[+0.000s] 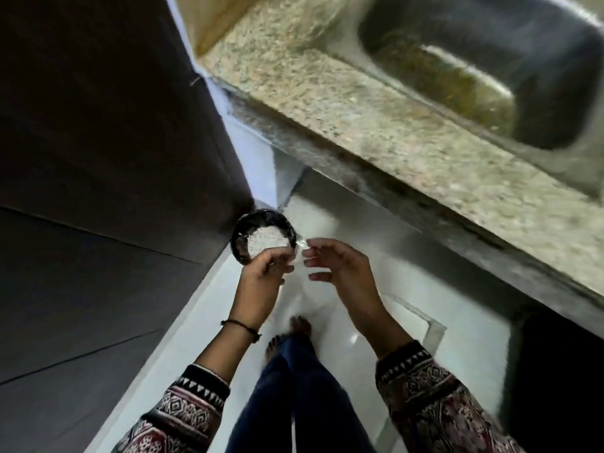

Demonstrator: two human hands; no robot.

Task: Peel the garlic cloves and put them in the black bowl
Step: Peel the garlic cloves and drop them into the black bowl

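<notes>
A round black container [240,238] stands on the white floor by the cabinet corner, with whitish papery bits [266,238] inside. Just in front of it, my left hand [261,273] has its fingers curled and pinches a pale, thin scrap of garlic peel [290,256]. My right hand [343,266] hovers beside it with its fingers loosely spread and nothing clearly in them. Another translucent scrap [302,244] shows near its fingertips. The frame is blurred, and no garlic clove can be made out.
A speckled granite counter [376,125] runs diagonally on the right, with a steel sink [490,60] set in it. A dark cabinet front [98,158] fills the left. My legs and bare feet [299,325] stand on the white floor tiles [408,273].
</notes>
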